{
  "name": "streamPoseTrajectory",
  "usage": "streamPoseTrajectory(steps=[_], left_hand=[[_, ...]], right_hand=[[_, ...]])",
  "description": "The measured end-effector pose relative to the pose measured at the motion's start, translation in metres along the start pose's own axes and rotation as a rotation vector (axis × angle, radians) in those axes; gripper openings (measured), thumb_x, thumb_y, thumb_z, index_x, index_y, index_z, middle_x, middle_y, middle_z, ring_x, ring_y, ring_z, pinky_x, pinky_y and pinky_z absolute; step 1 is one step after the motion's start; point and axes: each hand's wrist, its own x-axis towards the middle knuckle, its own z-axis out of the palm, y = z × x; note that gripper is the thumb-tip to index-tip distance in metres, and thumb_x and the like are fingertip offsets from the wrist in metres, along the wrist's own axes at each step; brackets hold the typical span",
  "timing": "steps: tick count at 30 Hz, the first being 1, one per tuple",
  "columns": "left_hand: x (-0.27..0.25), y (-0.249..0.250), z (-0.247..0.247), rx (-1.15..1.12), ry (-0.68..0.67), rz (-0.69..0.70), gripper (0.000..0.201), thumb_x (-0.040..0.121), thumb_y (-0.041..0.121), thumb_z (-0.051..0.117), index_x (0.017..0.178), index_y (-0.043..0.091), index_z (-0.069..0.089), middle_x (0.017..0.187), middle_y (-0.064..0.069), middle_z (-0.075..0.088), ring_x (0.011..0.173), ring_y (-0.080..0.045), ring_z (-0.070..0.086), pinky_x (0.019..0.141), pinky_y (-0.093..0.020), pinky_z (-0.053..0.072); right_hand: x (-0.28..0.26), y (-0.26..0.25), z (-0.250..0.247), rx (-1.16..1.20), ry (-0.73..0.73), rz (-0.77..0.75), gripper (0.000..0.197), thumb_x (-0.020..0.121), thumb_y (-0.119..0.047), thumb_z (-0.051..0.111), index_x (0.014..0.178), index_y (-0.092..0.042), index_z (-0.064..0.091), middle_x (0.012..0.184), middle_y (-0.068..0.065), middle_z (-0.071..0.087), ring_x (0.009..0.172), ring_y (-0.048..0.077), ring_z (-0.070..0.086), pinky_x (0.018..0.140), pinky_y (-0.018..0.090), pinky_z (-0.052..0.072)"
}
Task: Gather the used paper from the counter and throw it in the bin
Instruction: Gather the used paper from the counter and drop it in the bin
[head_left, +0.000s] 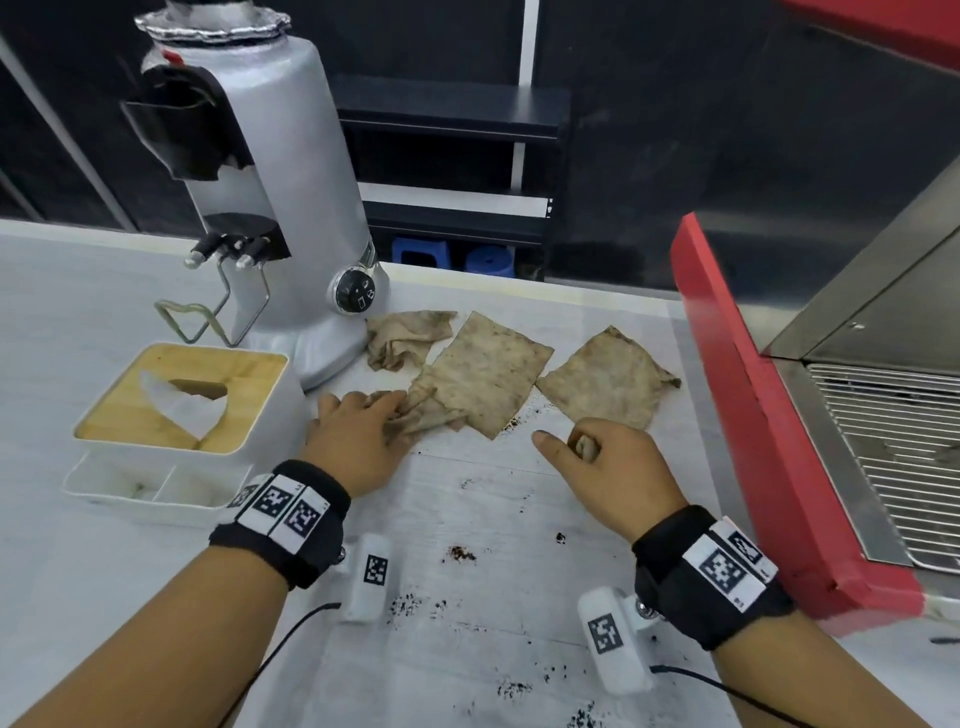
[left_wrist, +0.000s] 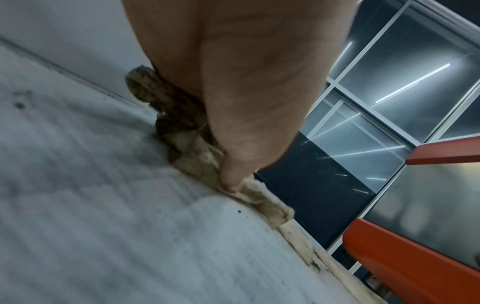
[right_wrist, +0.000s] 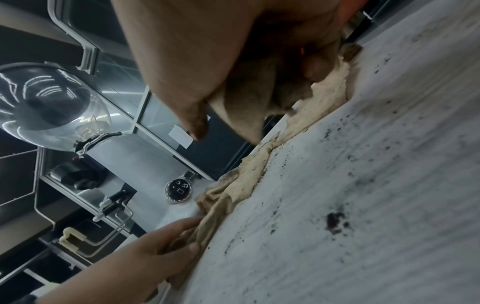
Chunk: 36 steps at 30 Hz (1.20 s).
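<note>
The left hand (head_left: 363, 436) lies low on the counter (head_left: 493, 597) with its fingers curled into the bunched near corner of the middle sheet of used paper (head_left: 483, 379), gripping the gathered folds. The right hand (head_left: 608, 467) is closed in a loose fist around a small wad of paper (head_left: 584, 448), thumb stretched out to the left, just in front of the right-hand sheet (head_left: 608, 384). All the paper is brown-stained and lies on the white counter: the middle sheet flat beyond its gathered corner, the right-hand sheet flat and near it, and a crumpled piece (head_left: 405, 338) behind, against the base of the silver grinder (head_left: 280, 197). Dark coffee grounds (head_left: 460, 553) speckle the counter nearer the person. A tissue box (head_left: 182, 400) with a wooden top stands left of the left hand. A red-edged machine (head_left: 753, 415) borders the counter on the right.
</note>
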Motion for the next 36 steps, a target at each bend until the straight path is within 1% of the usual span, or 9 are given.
streamPoseTrajectory(steps=[6, 9, 12, 15, 19, 23, 28, 31, 36], left_hand=[[0.0, -0.004, 0.007, -0.147, 0.124, 0.024, 0.028, 0.09, 0.025, 0.052, 0.118, 0.029, 0.055, 0.109, -0.006, 0.056, 0.108, -0.03, 0.041, 0.088, -0.042, 0.045], [-0.004, -0.004, 0.003, -0.222, 0.214, 0.023, 0.021, 0.087, 0.022, 0.053, 0.105, 0.024, 0.062, 0.091, -0.003, 0.059, 0.096, -0.03, 0.05, 0.079, -0.042, 0.049], [-0.009, -0.001, -0.003, -0.282, 0.302, 0.001, 0.013, 0.082, 0.023, 0.054, 0.09, 0.029, 0.062, 0.079, 0.006, 0.053, 0.08, -0.021, 0.055, 0.081, -0.039, 0.047], [-0.011, -0.001, -0.006, -0.44, 0.353, 0.032, 0.018, 0.081, 0.01, 0.058, 0.09, 0.024, 0.066, 0.086, 0.007, 0.054, 0.078, -0.016, 0.057, 0.072, -0.025, 0.046], [-0.008, -0.004, -0.009, -0.639, 0.378, 0.011, 0.025, 0.08, -0.005, 0.052, 0.087, 0.016, 0.064, 0.09, 0.004, 0.064, 0.08, -0.012, 0.06, 0.064, -0.011, 0.04], [-0.005, -0.004, -0.016, -0.681, 0.356, 0.017, 0.038, 0.08, -0.014, 0.04, 0.09, 0.016, 0.061, 0.088, -0.002, 0.064, 0.078, -0.008, 0.058, 0.065, -0.009, 0.037], [0.007, 0.0, -0.03, -0.7, 0.373, 0.018, 0.032, 0.085, 0.0, 0.043, 0.102, 0.021, 0.058, 0.095, -0.007, 0.058, 0.075, -0.004, 0.057, 0.071, -0.024, 0.05], [0.019, 0.011, -0.04, -0.672, 0.363, 0.038, 0.023, 0.087, 0.015, 0.054, 0.108, 0.022, 0.059, 0.104, -0.004, 0.05, 0.07, 0.005, 0.058, 0.066, -0.006, 0.046], [0.06, 0.019, -0.044, -0.455, 0.326, 0.12, 0.049, 0.079, 0.034, 0.061, 0.127, 0.026, 0.053, 0.116, -0.004, 0.054, 0.098, -0.021, 0.059, 0.09, -0.033, 0.051]], right_hand=[[0.013, 0.0, -0.002, 0.016, 0.017, 0.017, 0.016, 0.092, -0.03, 0.068, 0.096, -0.02, 0.055, 0.068, -0.007, 0.055, 0.056, 0.007, 0.053, 0.048, 0.012, 0.037], [0.022, 0.0, -0.003, 0.021, -0.001, 0.009, 0.022, 0.094, -0.016, 0.063, 0.113, -0.017, 0.052, 0.068, -0.006, 0.053, 0.06, 0.006, 0.051, 0.053, 0.008, 0.041], [0.04, 0.002, -0.003, -0.043, -0.008, 0.032, 0.037, 0.094, -0.009, 0.06, 0.128, -0.018, 0.048, 0.096, 0.002, 0.059, 0.072, 0.006, 0.053, 0.066, 0.019, 0.044], [0.062, 0.007, -0.001, -0.129, 0.021, 0.079, 0.051, 0.09, -0.001, 0.056, 0.135, -0.022, 0.044, 0.142, 0.008, 0.04, 0.1, 0.02, 0.058, 0.081, 0.03, 0.047], [0.087, 0.014, 0.008, -0.304, -0.012, 0.187, 0.068, 0.092, -0.009, 0.057, 0.15, -0.028, 0.028, 0.166, 0.007, -0.003, 0.15, 0.037, 0.014, 0.115, 0.055, 0.03], [0.101, 0.025, 0.016, -0.378, -0.098, 0.286, 0.069, 0.096, -0.014, 0.051, 0.155, -0.03, 0.018, 0.165, 0.007, 0.012, 0.15, 0.038, 0.012, 0.118, 0.057, 0.019], [0.103, 0.033, 0.012, -0.534, -0.006, 0.223, 0.045, 0.093, -0.018, 0.054, 0.138, -0.023, 0.05, 0.144, 0.008, 0.046, 0.132, 0.034, 0.04, 0.108, 0.048, 0.036], [0.104, 0.032, 0.003, -0.417, 0.079, 0.167, 0.039, 0.091, -0.015, 0.055, 0.128, -0.024, 0.062, 0.131, 0.006, 0.059, 0.115, 0.032, 0.059, 0.099, 0.043, 0.048], [0.101, 0.02, -0.003, -0.165, 0.197, 0.135, 0.02, 0.093, -0.027, 0.044, 0.095, -0.013, 0.058, 0.094, 0.011, 0.064, 0.081, 0.031, 0.061, 0.073, 0.04, 0.054]])
